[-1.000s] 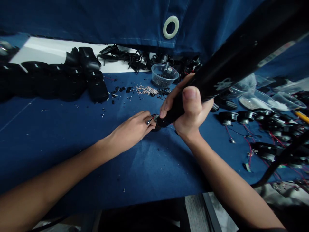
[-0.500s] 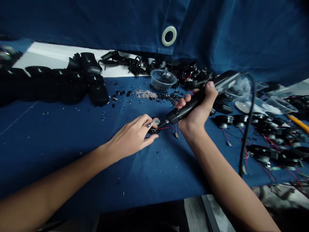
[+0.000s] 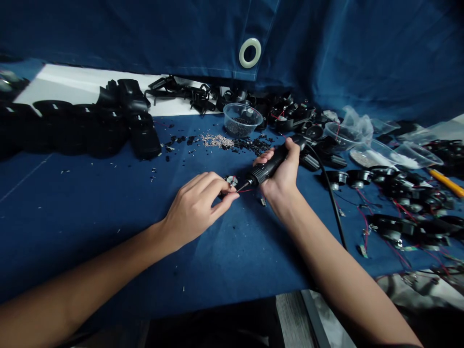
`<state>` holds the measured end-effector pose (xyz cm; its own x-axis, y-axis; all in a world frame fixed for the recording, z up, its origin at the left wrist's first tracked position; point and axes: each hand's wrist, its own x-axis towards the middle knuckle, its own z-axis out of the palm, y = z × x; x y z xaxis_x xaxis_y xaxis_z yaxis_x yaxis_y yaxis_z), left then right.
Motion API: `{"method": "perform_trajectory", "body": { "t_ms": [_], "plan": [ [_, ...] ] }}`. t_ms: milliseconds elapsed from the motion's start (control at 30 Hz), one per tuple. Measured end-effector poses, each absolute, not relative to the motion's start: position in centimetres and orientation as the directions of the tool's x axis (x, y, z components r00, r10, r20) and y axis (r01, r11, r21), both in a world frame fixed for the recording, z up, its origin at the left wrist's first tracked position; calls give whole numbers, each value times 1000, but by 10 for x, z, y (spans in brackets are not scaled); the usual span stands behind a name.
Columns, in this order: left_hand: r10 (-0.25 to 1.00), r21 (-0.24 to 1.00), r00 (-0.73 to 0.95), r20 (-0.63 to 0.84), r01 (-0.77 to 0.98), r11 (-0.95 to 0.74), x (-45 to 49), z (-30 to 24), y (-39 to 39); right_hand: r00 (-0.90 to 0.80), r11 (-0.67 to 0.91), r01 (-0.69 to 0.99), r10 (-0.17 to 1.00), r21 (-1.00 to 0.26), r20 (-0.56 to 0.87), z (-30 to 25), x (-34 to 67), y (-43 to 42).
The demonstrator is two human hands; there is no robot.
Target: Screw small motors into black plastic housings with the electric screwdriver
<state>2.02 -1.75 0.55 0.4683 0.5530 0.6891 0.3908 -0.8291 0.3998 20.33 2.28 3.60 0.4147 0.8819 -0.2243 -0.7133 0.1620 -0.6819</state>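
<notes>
My right hand (image 3: 281,179) is wrapped round a black corded electric screwdriver (image 3: 268,167), lying low and nearly flat, its tip pointing left. The tip touches a small round black part with a silver centre and red wire (image 3: 231,182) on the blue cloth. My left hand (image 3: 197,205) pinches that part at its near edge with curled fingers. The tool's black cable (image 3: 331,193) runs back along my right forearm.
A clear plastic cup of small dark pieces (image 3: 242,119) and a scatter of tiny screws (image 3: 217,141) lie behind the hands. Black housings (image 3: 119,121) pile at the left. Several round parts with red wires (image 3: 391,193) and clear trays (image 3: 377,154) crowd the right. A blue tarp with a white grommet (image 3: 250,52) hangs behind.
The screwdriver has swung down from steeply upright near the camera to a low, nearly flat angle. My right hand moved with it. My left hand stays on the small part.
</notes>
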Motion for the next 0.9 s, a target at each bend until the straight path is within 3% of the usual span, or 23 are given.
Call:
{"method": "perform_trajectory", "body": {
  "t_ms": [167, 400, 533, 733, 900],
  "plan": [
    [583, 427, 485, 652, 400, -811, 23, 6, -22, 452, 182, -635, 876, -751, -170, 34, 200, 19],
    [529, 397, 593, 607, 350, -848, 22, 7, -22, 434, 94, -703, 841, -705, -322, 41, 211, 8],
    [585, 352, 600, 546, 470, -810, 20, 6, -15, 510, 35, -601, 785, -798, -350, 41, 236, -3],
    [689, 411, 565, 455, 553, -725, 28, -5, -8, 600, -64, -486, 701, -872, -386, 27, 271, -28],
    [708, 439, 569, 419, 555, -707, 29, -10, -1, 583, -148, -314, 749, -938, -313, 19, 283, -38]
  ]
}}
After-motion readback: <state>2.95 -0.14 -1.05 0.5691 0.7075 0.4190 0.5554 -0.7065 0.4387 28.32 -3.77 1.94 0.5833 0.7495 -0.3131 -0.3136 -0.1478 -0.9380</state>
